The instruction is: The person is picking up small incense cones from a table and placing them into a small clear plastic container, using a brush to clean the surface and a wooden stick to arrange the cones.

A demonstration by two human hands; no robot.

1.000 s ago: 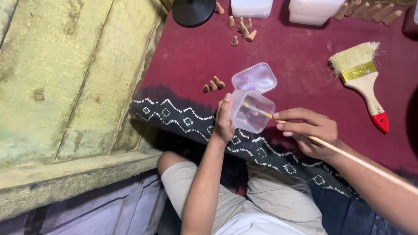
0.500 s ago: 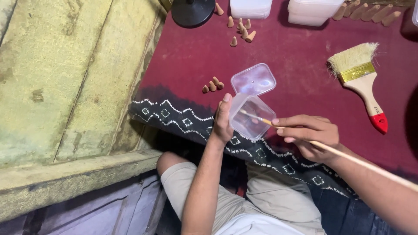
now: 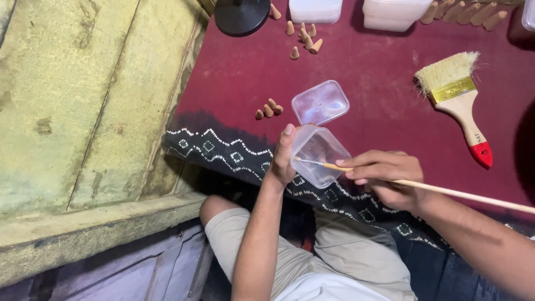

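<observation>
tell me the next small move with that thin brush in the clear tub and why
Probably a short sweep of the thin brush along the inner wall of the clear tub. The left hand holds the tub tilted with its opening toward the right hand, and the brush tip sits just inside it. The lid lies off on the red cloth.

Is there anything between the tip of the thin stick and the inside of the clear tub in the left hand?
Nothing visible. The left hand holds the clear tub tilted with its mouth open, its lid lying apart on the maroon cloth. The right hand has the thin stick already reaching inside it.
</observation>
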